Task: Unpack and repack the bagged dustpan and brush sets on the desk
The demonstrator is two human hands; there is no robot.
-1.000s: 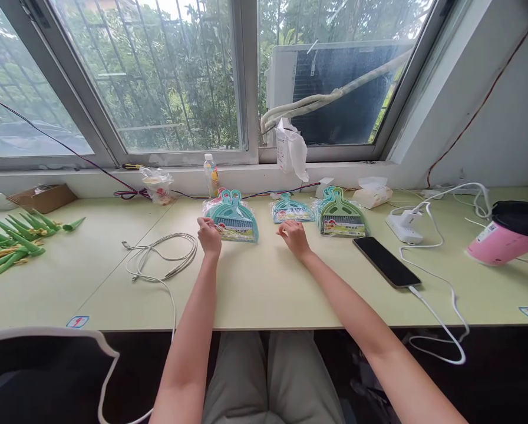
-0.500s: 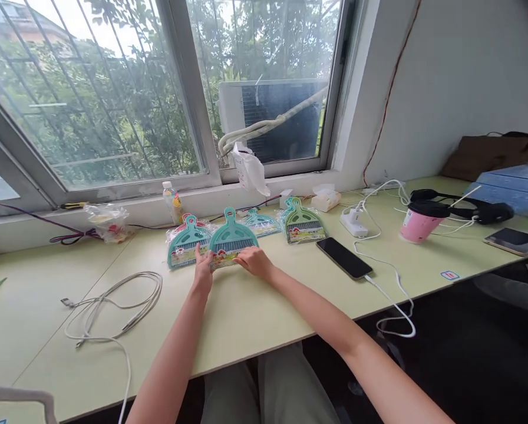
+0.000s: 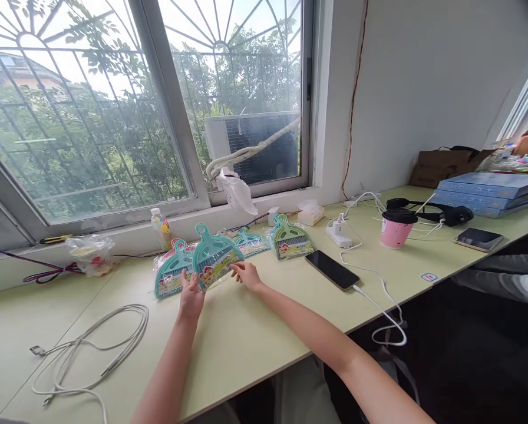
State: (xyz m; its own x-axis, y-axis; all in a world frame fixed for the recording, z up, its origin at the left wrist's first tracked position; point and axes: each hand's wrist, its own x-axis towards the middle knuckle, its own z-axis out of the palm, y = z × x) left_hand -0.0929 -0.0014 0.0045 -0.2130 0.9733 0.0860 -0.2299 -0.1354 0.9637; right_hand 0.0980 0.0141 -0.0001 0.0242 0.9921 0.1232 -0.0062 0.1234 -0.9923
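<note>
A teal dustpan and brush set [image 3: 215, 259] in a clear wrapper is tilted up off the table, its handle leaning left. My left hand [image 3: 191, 294] grips its lower left edge, thumb in front. At the lower right side, my right hand [image 3: 245, 274] pinches the edge of the pack with closed fingers. Just left of it rests another teal dustpan set [image 3: 171, 274], with some pink showing behind. A light blue dustpan set [image 3: 250, 242] lies behind on the right. Further right is a green dustpan set [image 3: 293, 244], with more teal ones stacked under it.
On the right are a phone [image 3: 332, 270] with a white cable, a power strip [image 3: 338, 234], a pink cup [image 3: 396, 229], a black headset [image 3: 432, 212] and blue boxes [image 3: 489, 194]. A coiled cable [image 3: 91, 341] lies left. A bottle [image 3: 160, 228] stands by the window.
The held dustpan set has tilted, its right side raised and its handle swung left. My view has shifted to the right and upward.
</note>
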